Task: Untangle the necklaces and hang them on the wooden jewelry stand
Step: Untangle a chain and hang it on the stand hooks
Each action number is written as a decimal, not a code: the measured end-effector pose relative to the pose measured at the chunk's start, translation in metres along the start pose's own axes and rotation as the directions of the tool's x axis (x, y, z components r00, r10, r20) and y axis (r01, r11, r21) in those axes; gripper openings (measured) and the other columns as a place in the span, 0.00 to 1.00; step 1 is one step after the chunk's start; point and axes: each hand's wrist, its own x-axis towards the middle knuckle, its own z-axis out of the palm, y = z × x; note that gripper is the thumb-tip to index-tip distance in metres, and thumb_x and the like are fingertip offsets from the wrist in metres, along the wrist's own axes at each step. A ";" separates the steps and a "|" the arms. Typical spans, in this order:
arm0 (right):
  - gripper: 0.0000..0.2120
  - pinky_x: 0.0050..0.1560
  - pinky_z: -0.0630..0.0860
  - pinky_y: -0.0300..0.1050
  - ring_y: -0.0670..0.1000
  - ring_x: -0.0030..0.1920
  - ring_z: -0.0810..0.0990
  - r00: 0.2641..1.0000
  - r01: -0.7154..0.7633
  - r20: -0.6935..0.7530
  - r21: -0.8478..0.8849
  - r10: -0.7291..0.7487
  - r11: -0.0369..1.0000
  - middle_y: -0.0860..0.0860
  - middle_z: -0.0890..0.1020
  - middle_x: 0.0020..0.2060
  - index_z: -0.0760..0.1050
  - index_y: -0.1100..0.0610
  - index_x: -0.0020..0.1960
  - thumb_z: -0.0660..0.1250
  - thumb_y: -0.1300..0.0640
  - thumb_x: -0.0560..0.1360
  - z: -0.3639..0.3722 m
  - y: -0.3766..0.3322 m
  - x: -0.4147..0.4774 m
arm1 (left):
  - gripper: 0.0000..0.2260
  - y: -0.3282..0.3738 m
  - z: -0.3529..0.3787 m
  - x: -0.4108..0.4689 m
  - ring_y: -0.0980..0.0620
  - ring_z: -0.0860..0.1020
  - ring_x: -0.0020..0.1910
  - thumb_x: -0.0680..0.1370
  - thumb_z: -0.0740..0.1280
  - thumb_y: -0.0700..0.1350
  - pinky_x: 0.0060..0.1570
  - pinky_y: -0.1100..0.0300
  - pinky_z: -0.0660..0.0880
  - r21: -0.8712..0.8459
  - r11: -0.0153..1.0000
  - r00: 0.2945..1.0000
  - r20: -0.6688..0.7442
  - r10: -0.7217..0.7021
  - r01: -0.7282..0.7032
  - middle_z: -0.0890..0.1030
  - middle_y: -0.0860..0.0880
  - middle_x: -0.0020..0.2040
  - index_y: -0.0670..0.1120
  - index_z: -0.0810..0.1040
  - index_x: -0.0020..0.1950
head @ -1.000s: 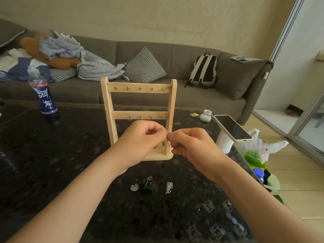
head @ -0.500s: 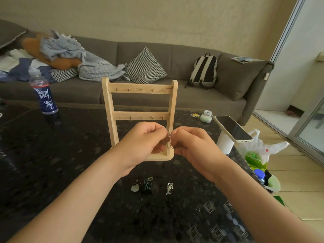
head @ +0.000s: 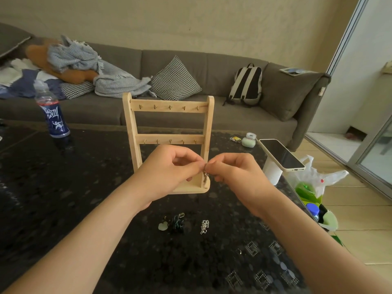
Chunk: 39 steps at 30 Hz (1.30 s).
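Pinching apparent necklace between left hand, right hand.

A home living room: a grey sofa strewn with blankets, backpack, cushions.

No text can be read. The bottle on the table has a blue label with white stylised lettering or graphics, too warped to make out. The booklet on the sofa arm has a printed cover, too small to read. A small white tag on the sofa side is blurred, with no characters legible. No brands or numbers can be read elsewhere.
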 end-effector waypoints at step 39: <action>0.07 0.44 0.79 0.39 0.43 0.43 0.82 0.991 0.099 0.121 -0.432 -0.051 0.897 0.46 0.82 0.49 0.88 0.53 0.36 0.77 0.60 0.72 -0.003 0.005 0.000 | 0.03 -0.009 -0.003 0.003 0.55 0.86 0.41 0.80 0.76 0.47 0.51 0.51 0.85 0.252 0.966 0.969 0.247 -0.001 -0.064 0.87 0.56 0.42 0.55 0.88 0.50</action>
